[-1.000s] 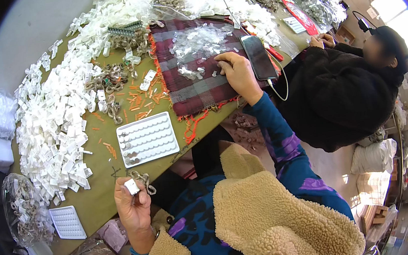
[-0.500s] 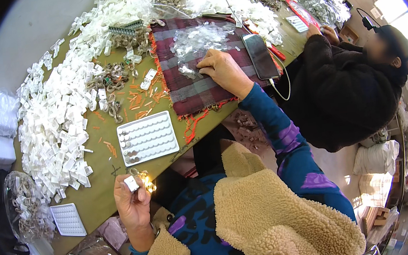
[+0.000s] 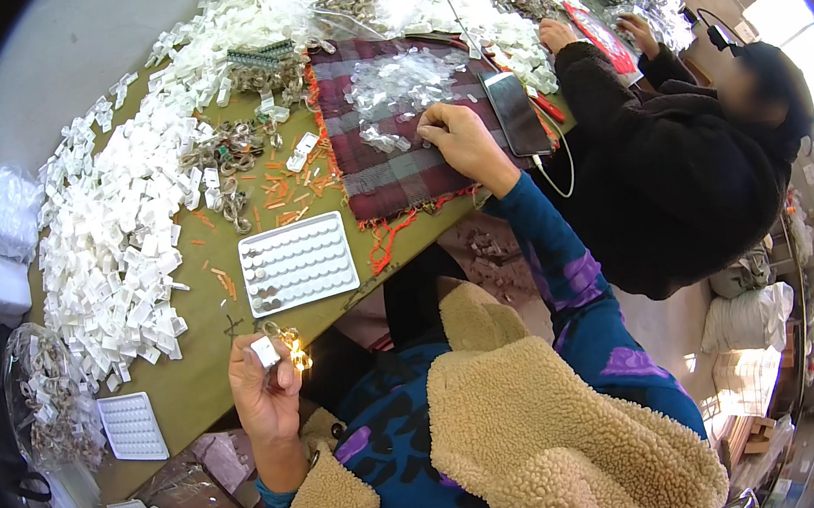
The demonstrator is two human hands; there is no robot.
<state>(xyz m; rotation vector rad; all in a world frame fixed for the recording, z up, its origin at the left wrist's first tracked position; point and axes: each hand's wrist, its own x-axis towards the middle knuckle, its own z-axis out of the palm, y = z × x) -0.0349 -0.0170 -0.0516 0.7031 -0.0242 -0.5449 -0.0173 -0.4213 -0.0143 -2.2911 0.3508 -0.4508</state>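
My left hand (image 3: 265, 401) is closed round a small white plastic battery case (image 3: 265, 351) above the table's near edge. A bunch of lit, warm-yellow string lights (image 3: 296, 353) hangs beside its fingers. My right hand (image 3: 467, 147) is over the checked cloth (image 3: 374, 182), thumb and fingers pinched together; anything between them is too small to make out. Just left of its fingertips lies a small clump of clear plastic bits (image 3: 384, 140), with a larger heap of clear plastic pieces (image 3: 402, 82) beyond. Between my hands sits a white tray (image 3: 299, 231) with round silvery cells in its left pockets.
White plastic cases (image 3: 116, 257) pile along the left and far side. A phone (image 3: 513, 111) with a cable lies at the cloth's right. Orange strips (image 3: 284, 190) and bundled light strings (image 3: 232, 148) are nearby. A co-worker (image 3: 658, 165) in black sits at right, near a red sheet (image 3: 600, 36).
My right hand has drawn slightly right, away from the small clump. My left hand still holds the case and lit lights. The co-worker's hands have moved apart and farther forward.
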